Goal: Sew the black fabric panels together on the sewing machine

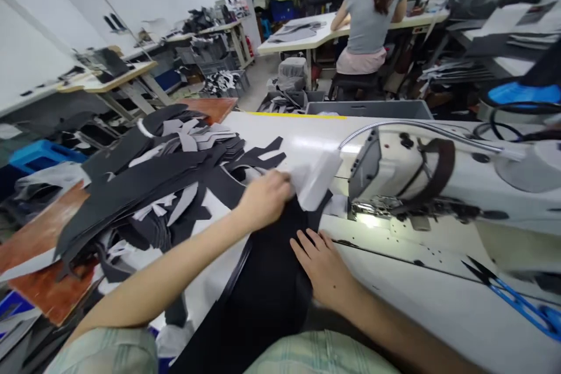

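I list matt black cloth [272,280] at the table's [302,134] near edge, by my right hand [329,274]; toward its right edge, smooth plastic-handled metal scissors [519,302] and a glossy sewing machine [475,178].

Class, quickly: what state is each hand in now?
Left hand: fingers curled; grip cannot be told.
Right hand: open, fingers on black material.

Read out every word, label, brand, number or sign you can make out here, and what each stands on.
No text can be read.
Flat grey end plate of the white metal sewing machine: possibly a faint marking, too blurred to read.
Flat black fabric in the foreground: no lettering visible.
Blue-handled scissors with dark blades: no lettering visible.
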### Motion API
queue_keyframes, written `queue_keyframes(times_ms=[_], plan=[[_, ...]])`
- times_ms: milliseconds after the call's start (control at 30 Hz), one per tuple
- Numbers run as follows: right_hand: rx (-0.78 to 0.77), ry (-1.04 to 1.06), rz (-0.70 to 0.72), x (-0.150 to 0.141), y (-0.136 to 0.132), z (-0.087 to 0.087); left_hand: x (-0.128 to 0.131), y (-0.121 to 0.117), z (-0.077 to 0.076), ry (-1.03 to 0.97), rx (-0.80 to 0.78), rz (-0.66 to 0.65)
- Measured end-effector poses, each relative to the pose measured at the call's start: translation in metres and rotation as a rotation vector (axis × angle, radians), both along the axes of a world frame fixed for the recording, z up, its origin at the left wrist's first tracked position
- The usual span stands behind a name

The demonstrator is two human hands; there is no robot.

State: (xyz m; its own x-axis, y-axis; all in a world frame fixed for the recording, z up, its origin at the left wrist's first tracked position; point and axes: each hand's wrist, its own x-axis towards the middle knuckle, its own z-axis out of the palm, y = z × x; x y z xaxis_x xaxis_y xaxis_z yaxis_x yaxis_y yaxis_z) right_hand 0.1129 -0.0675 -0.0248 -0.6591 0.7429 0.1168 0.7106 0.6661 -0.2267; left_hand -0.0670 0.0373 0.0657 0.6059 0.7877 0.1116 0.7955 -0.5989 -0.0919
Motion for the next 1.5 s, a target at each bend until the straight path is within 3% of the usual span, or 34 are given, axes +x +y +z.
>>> queue_keyframes(times_ms=[100,233,367,467,600,767,1067,1500], plan=[[-0.097,0.029,0.046,0.015,0.003,0.012,0.051,-0.019,-0.035,0.016,-0.209,-0.186],[-0.125,0.145,0.031,0.035,-0.001,0.011,0.064,-0.025,-0.055,-0.052,-0.373,-0.24],[-0.035,0.157,-0.175,0.039,0.0,0.002,0.054,-0.011,-0.052,-0.229,-0.458,-0.261],[0.036,0.073,-0.256,0.035,0.006,-0.003,0.053,0.001,-0.048,-0.261,-0.519,-0.31],[-0.024,0.066,-0.22,0.038,0.012,0.004,0.066,0.003,-0.04,-0.068,-0.441,-0.377],[-0.145,0.126,-0.129,0.066,0.011,0.016,0.089,-0.004,-0.034,0.123,-0.42,-0.458],[-0.154,0.165,-0.185,0.074,-0.001,0.004,0.101,-0.017,-0.051,0.104,-0.356,-0.362],[-0.123,0.18,-0.258,0.073,-0.005,0.005,0.105,-0.012,-0.053,0.132,-0.329,-0.432]])
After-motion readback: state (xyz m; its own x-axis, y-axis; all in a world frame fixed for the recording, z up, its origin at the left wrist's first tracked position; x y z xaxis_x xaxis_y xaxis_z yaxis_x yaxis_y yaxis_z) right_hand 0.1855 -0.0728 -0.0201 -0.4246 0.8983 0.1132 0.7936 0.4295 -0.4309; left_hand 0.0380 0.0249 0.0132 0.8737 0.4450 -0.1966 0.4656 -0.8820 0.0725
